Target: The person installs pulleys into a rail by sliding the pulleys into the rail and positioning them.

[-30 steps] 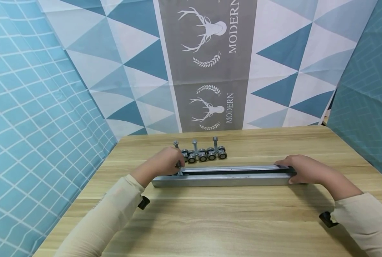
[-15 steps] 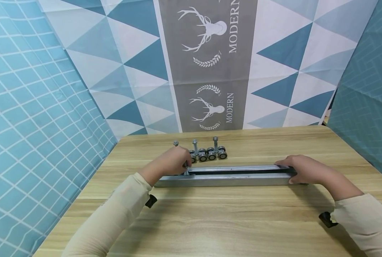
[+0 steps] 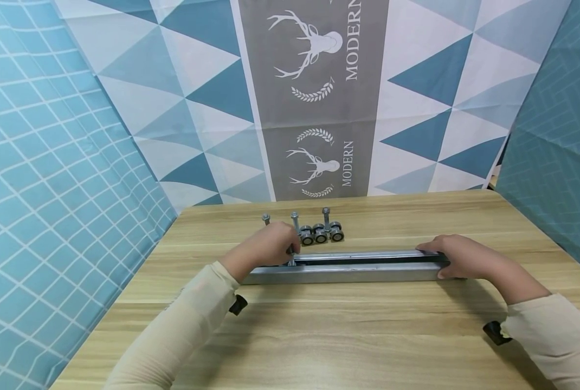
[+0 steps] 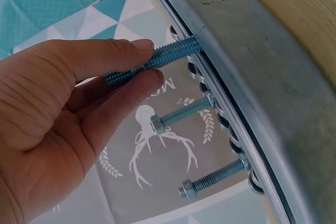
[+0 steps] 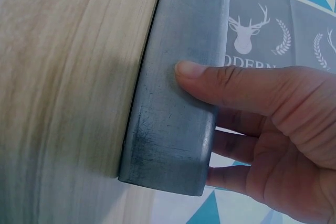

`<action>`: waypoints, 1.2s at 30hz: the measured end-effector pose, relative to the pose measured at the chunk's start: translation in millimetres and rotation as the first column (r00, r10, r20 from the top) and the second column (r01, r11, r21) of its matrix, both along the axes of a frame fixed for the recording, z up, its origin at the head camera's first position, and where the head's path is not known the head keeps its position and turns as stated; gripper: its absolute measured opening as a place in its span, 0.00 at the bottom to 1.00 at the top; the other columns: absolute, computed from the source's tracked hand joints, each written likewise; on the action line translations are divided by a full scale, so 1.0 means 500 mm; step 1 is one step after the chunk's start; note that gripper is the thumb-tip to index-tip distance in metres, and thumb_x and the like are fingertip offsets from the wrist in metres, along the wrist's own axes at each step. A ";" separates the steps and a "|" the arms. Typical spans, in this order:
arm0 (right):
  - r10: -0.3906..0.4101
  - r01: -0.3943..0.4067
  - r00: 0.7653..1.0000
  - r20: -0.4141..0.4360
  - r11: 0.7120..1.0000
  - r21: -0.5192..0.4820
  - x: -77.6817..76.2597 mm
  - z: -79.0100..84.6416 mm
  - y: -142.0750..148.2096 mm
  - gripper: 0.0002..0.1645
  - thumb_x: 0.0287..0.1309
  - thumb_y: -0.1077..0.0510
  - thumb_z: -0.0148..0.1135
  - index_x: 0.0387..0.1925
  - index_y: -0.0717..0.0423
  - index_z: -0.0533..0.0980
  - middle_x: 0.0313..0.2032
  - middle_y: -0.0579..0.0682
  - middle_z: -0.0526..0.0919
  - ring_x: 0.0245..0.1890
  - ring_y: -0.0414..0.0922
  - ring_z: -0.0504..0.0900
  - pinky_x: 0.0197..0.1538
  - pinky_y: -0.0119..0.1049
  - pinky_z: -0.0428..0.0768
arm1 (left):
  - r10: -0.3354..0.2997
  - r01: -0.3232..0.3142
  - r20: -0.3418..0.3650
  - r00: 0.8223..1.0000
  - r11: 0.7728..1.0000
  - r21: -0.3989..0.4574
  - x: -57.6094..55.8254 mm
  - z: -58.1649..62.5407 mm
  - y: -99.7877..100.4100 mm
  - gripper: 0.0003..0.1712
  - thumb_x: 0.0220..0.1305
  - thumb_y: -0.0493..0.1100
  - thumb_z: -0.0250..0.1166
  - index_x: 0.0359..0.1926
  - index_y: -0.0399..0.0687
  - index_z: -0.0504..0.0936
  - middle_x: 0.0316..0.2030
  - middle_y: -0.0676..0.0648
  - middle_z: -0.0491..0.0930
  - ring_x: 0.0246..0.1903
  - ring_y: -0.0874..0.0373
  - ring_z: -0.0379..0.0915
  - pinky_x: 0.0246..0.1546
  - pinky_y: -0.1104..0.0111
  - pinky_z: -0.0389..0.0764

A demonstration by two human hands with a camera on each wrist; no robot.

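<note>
A grey metal C-shaped track [image 3: 358, 274] lies lengthwise on the wooden table, its slot facing up. My left hand [image 3: 272, 244] is over its left part and pinches a threaded bolt [image 4: 176, 53] between thumb and fingers. That bolt stands up out of the slot, and its lower end is hidden inside the track. At the other end my right hand [image 3: 458, 257] grips the track, the thumb on the near wall [image 5: 173, 129] and the fingers on the far side. Behind the track stand several roller trolleys [image 3: 321, 236] with upright bolts, partly covered by my left hand.
The wooden table [image 3: 348, 336] stretches in front of the track. A patterned cloth wall [image 3: 319, 108] rises behind the table, with a blue gridded cloth [image 3: 51, 162] on the left and a teal cloth [image 3: 553, 162] on the right.
My left hand has slid to the right along the track with the bolt, covering more of the trolleys behind. My right hand stays at the track's right end.
</note>
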State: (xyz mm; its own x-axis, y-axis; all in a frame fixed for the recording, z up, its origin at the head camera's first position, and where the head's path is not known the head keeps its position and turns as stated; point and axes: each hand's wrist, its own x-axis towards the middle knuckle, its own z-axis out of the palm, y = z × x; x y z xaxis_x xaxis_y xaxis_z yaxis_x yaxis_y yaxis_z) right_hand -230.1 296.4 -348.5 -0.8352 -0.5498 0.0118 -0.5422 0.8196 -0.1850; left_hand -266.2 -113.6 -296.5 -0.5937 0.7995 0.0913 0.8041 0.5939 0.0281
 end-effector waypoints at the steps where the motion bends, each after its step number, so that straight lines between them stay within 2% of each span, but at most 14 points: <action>1: 0.000 0.000 1.000 -0.001 1.000 0.001 0.000 0.000 0.000 0.39 0.37 0.62 0.80 0.56 0.66 0.77 0.46 0.60 0.82 0.47 0.58 0.80 0.44 0.52 0.80 | 0.001 -0.001 0.003 1.000 1.000 -0.002 0.000 0.000 0.003 0.07 0.51 0.29 0.70 0.31 0.43 0.88 0.29 0.51 0.84 0.32 0.59 0.80 0.34 0.69 0.81; 12: 0.000 0.000 1.000 -0.003 1.000 0.000 0.000 0.000 -0.001 0.39 0.37 0.61 0.80 0.56 0.66 0.77 0.46 0.60 0.82 0.47 0.58 0.80 0.44 0.52 0.80 | -0.022 0.022 -0.021 1.000 1.000 -0.009 -0.005 -0.005 0.032 0.07 0.50 0.31 0.71 0.32 0.45 0.89 0.30 0.51 0.84 0.32 0.59 0.80 0.38 0.67 0.81; 19: 0.004 -0.004 1.000 0.000 1.000 -0.001 -0.001 0.001 -0.002 0.39 0.38 0.62 0.80 0.56 0.66 0.77 0.46 0.60 0.82 0.47 0.59 0.80 0.44 0.53 0.80 | 0.002 -0.003 -0.008 1.000 0.999 -0.039 -0.003 -0.005 0.059 0.07 0.52 0.33 0.72 0.34 0.45 0.89 0.33 0.52 0.85 0.35 0.59 0.80 0.40 0.67 0.80; 26: 0.005 -0.005 1.000 -0.002 1.000 -0.001 0.000 0.002 -0.001 0.39 0.38 0.62 0.80 0.56 0.66 0.77 0.47 0.61 0.82 0.47 0.60 0.80 0.44 0.53 0.80 | -0.039 0.038 -0.011 0.999 0.998 -0.043 -0.007 -0.005 0.087 0.07 0.51 0.33 0.73 0.33 0.45 0.89 0.34 0.52 0.85 0.36 0.59 0.81 0.41 0.67 0.80; 36: -0.011 0.011 1.000 -0.006 1.000 0.002 0.002 0.003 -0.001 0.39 0.37 0.62 0.80 0.55 0.67 0.77 0.46 0.61 0.82 0.47 0.60 0.80 0.45 0.54 0.79 | -0.046 0.045 -0.026 0.999 0.998 -0.045 -0.002 -0.002 0.116 0.07 0.51 0.33 0.72 0.33 0.46 0.88 0.33 0.52 0.85 0.36 0.60 0.80 0.40 0.70 0.80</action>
